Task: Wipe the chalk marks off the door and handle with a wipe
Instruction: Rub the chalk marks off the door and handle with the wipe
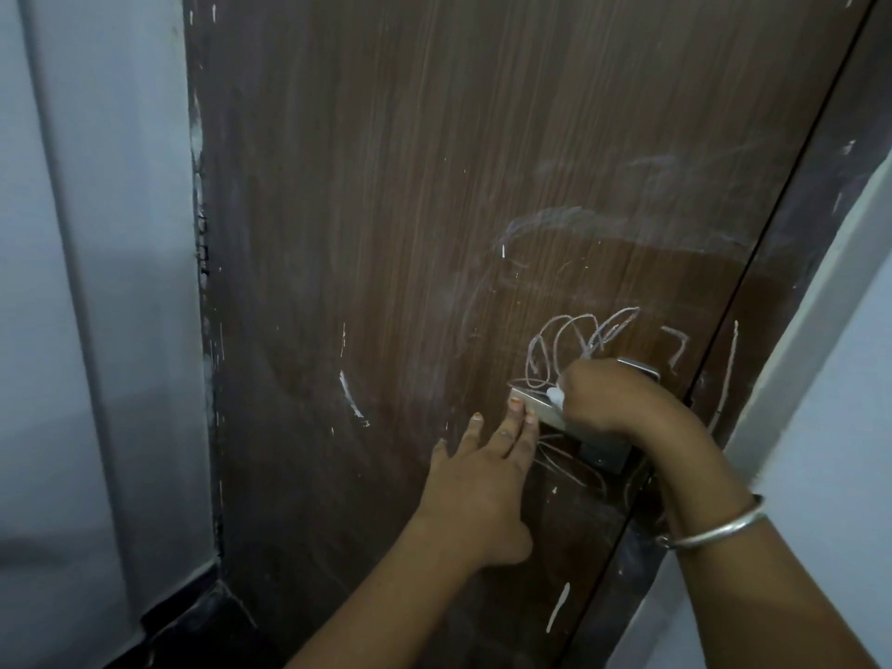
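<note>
Left of the handle [536, 409], the left hand [482, 480] touched its free end with straight fingers. On the handle, the right hand [608, 398] curled around the wipe [555, 397]. Chalk loops [574, 345] sat just above on the door [386, 185]. Hard rubbing risked depressing the lever and only smearing the chalk.

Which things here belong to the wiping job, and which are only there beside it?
For the job: door, handle, wipe gripped by the right hand, chalk loops above the handle, left hand touching the handle's tip.
Just there: bangle on the right wrist, grey wall.
</note>
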`<control>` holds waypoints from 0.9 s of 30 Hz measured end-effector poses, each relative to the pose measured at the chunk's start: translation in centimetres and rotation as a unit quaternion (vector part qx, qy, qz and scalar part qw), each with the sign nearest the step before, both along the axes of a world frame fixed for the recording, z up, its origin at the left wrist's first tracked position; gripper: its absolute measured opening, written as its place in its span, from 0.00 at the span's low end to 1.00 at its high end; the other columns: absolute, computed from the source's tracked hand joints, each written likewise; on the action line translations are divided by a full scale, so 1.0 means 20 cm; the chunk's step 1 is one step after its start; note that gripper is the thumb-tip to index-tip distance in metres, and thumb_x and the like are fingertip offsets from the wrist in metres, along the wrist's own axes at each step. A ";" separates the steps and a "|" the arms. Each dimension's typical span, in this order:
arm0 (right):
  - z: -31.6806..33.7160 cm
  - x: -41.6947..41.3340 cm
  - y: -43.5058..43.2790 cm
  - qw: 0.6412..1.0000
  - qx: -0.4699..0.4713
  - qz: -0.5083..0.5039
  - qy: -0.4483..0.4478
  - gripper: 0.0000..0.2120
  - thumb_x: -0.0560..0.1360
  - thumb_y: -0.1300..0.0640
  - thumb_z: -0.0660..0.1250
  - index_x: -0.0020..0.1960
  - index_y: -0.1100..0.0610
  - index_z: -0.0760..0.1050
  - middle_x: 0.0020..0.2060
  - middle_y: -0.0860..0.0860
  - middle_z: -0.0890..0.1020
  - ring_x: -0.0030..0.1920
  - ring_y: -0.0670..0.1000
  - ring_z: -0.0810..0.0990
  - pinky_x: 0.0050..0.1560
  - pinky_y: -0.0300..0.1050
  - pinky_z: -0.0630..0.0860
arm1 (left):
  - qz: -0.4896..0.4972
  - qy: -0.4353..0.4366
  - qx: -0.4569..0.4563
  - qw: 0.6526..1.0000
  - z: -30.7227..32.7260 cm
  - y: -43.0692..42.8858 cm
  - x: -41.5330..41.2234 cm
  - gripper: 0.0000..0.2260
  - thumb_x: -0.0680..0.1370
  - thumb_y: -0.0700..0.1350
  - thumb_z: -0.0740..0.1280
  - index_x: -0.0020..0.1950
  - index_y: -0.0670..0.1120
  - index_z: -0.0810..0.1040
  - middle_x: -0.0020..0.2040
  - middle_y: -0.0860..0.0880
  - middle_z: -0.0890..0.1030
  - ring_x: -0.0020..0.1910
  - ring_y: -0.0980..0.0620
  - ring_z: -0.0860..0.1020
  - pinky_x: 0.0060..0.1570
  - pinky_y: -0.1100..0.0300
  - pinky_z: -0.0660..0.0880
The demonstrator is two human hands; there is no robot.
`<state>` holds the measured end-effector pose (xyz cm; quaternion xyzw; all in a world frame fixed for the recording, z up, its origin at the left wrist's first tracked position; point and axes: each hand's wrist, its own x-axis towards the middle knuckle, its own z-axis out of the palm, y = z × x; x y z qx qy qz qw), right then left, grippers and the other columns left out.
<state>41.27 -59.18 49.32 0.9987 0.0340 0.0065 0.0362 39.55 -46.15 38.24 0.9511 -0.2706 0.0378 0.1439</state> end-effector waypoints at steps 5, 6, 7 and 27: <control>-0.03 0.00 0.10 0.996 0.068 0.013 -0.053 0.08 0.78 0.55 0.60 0.47 0.58 0.75 0.39 0.53 0.77 0.39 0.51 0.76 0.35 0.42 0.69 | 0.009 -0.004 0.004 1.000 0.00 -0.01 0.00 0.47 0.70 0.49 0.67 0.72 0.54 0.31 0.73 0.56 0.30 0.75 0.42 0.40 0.69 0.38 0.48; -0.03 0.01 0.10 0.995 0.075 0.013 -0.059 0.08 0.78 0.55 0.61 0.48 0.58 0.75 0.39 0.53 0.77 0.39 0.51 0.76 0.35 0.42 0.68 | 0.012 -0.005 0.006 1.000 0.01 -0.01 0.00 0.47 0.70 0.49 0.67 0.72 0.54 0.31 0.73 0.56 0.30 0.74 0.41 0.40 0.69 0.38 0.48; -0.03 0.01 0.09 0.996 0.072 0.011 -0.055 0.08 0.78 0.55 0.60 0.49 0.58 0.75 0.39 0.52 0.76 0.39 0.50 0.75 0.36 0.42 0.68 | 0.013 -0.005 0.008 1.000 0.01 0.00 0.00 0.47 0.70 0.48 0.67 0.73 0.54 0.32 0.74 0.56 0.30 0.74 0.41 0.40 0.69 0.38 0.48; -0.02 0.07 0.20 0.988 0.125 0.016 -0.086 0.14 0.77 0.52 0.60 0.37 0.58 0.75 0.36 0.56 0.80 0.43 0.56 0.79 0.39 0.43 0.69 | 0.008 0.010 0.001 1.000 0.03 0.00 0.00 0.45 0.70 0.48 0.66 0.74 0.54 0.36 0.75 0.54 0.34 0.75 0.41 0.41 0.68 0.36 0.51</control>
